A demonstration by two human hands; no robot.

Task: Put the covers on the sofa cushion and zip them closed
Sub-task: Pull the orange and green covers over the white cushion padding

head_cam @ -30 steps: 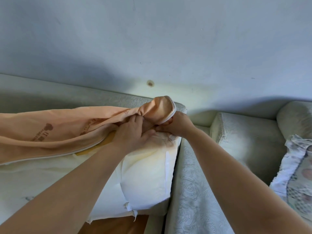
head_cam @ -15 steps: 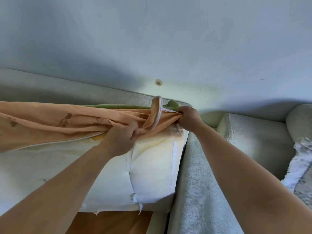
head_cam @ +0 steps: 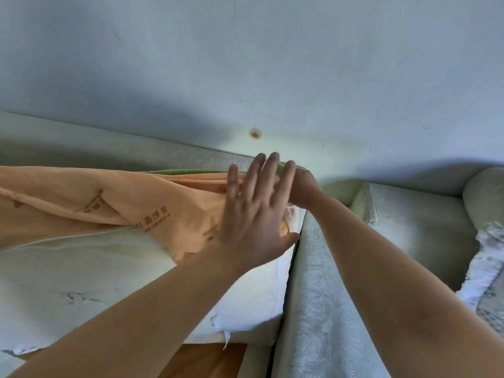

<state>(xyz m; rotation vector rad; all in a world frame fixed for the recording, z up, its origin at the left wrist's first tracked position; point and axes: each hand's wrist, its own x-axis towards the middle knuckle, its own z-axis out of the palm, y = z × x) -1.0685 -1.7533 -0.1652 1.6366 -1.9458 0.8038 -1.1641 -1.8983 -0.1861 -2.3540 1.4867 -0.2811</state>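
Observation:
A white sofa cushion [head_cam: 109,282] lies on the sofa at the left. An orange cover [head_cam: 114,205] with brown print is drawn over its upper part, and a green edge [head_cam: 185,171] shows behind it. My left hand [head_cam: 256,211] is open, fingers spread, flat over the cover's right end. My right hand [head_cam: 302,189] is closed at the cushion's far right corner, gripping the cover's edge there; its fingers are partly hidden behind my left hand.
A pale embossed sofa armrest [head_cam: 327,309] runs beside the cushion on the right. A floral pillow [head_cam: 485,268] lies at the far right. The sofa back [head_cam: 81,143] and a grey wall [head_cam: 245,64] are behind. Wooden floor [head_cam: 207,361] shows below.
My left hand has let go of the bunched cover and spread open over it. The cover has come further down the cushion's right end. My right hand stays at the corner.

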